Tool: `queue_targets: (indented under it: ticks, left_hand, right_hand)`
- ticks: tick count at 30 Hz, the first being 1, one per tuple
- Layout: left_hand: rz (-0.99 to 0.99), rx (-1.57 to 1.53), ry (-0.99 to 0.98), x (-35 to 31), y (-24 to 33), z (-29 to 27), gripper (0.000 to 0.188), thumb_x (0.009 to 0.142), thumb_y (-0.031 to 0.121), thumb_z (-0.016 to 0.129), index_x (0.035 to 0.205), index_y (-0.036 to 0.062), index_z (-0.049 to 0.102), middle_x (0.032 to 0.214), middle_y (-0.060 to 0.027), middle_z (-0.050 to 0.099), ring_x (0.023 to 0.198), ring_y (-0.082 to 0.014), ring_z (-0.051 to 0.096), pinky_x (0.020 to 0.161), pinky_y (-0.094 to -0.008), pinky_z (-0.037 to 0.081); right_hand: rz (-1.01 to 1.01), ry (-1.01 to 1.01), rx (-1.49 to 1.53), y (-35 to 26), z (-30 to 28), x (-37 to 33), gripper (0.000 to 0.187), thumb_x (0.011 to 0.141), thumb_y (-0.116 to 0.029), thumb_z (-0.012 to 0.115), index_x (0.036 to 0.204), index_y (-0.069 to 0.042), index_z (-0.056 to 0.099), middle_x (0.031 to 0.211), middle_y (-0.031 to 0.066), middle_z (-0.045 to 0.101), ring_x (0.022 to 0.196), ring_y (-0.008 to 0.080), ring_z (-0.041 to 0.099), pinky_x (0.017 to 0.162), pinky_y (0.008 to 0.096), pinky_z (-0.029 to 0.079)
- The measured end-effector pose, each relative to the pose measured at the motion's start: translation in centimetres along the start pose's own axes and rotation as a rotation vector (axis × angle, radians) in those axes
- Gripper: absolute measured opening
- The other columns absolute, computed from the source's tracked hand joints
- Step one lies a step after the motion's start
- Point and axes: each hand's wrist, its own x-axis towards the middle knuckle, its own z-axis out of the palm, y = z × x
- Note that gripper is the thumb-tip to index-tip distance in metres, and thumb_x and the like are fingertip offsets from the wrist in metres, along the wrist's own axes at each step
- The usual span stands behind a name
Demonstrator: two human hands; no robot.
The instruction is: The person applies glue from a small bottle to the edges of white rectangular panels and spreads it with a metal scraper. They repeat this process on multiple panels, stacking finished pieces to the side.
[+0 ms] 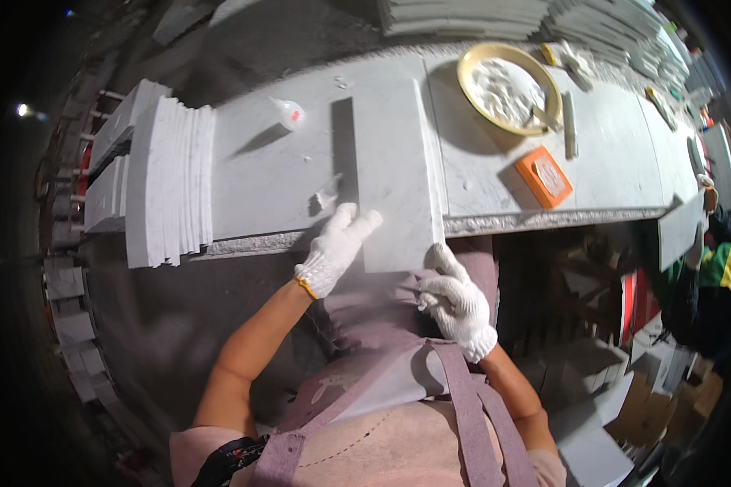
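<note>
A long pale grey stone slab (391, 162) lies lengthwise toward me, its near end overhanging the worktable (495, 221). Layered edges along its right side suggest more than one piece. My left hand (339, 249), in a white knit glove, holds the slab's left edge near that end, with a fingertip on the face. My right hand (456, 307), gloved too, is beside the near right corner. One finger reaches up against the edge; the others are loosely bent and apart, below the slab. Left of the slab stands a small clear bottle (291, 116) with a red mark.
A yellow-rimmed bowl of white paste (508, 130) with a scraper stands at right, near an orange box (544, 177). Upright slabs (170, 178) stand at left; more slabs (471, 16) are stacked behind. A person in dark, green and yellow clothing (711, 268) is at far right.
</note>
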Motion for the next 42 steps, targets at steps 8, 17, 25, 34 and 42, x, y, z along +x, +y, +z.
queue_targets:
  ticks: [8,17,25,34,42]
  left_hand:
    - [0.005,-0.05,0.002,1.3,-1.3,0.6,0.094,0.091,0.062,0.076,0.145,-0.0099,0.05,0.142,-0.0287,0.062,0.131,-0.0347,0.061,0.111,-0.043,0.047]
    - [0.055,-0.416,0.062,-0.5,1.2,1.7,0.069,0.105,0.03,0.071,0.153,-0.0125,0.046,0.152,-0.0175,0.058,0.138,-0.0203,0.055,0.116,-0.0318,0.044]
    - [0.06,-0.558,0.137,-5.2,3.4,-5.5,0.073,0.099,0.034,0.078,0.15,-0.0104,0.051,0.15,-0.0176,0.06,0.136,-0.023,0.057,0.12,-0.0359,0.04]
    - [0.385,-0.55,0.49,-12.4,1.5,-26.0,0.04,0.103,0.034,0.075,0.127,0.0024,0.07,0.109,0.0033,0.069,0.103,-0.004,0.062,0.094,-0.021,0.049]
    - [0.375,-0.451,0.491,-11.7,-4.6,-37.9,0.033,0.107,0.035,0.069,0.119,0.0039,0.072,0.107,0.0074,0.066,0.098,-0.002,0.058,0.092,-0.0224,0.048]
  right_hand:
    - [-0.103,-0.109,-0.01,0.2,-0.2,0.4,0.018,0.094,-0.004,0.076,0.112,-0.004,0.076,0.159,0.0284,0.05,0.123,0.0296,0.071,0.096,0.035,0.06]
    - [0.182,0.031,0.27,-0.7,-1.0,-0.4,0.022,0.103,-0.004,0.063,0.123,0.004,0.07,0.15,0.0224,0.06,0.113,0.0209,0.07,0.091,0.0313,0.059]
    - [0.011,0.311,0.3,2.7,-1.3,0.0,0.032,0.105,-0.016,0.067,0.131,0.001,0.065,0.114,0.0096,0.07,0.08,0.0125,0.064,0.069,0.0277,0.053]
    - [-0.1,0.265,0.287,0.6,-1.0,4.8,0.04,0.105,-0.026,0.072,0.134,0.001,0.065,0.107,0.0055,0.07,0.072,0.0079,0.063,0.064,0.0237,0.051]
    - [0.034,0.159,0.287,-1.6,-0.3,5.5,0.023,0.103,-0.016,0.067,0.115,0.003,0.072,0.135,0.0186,0.067,0.12,0.0229,0.064,0.102,0.0359,0.051]
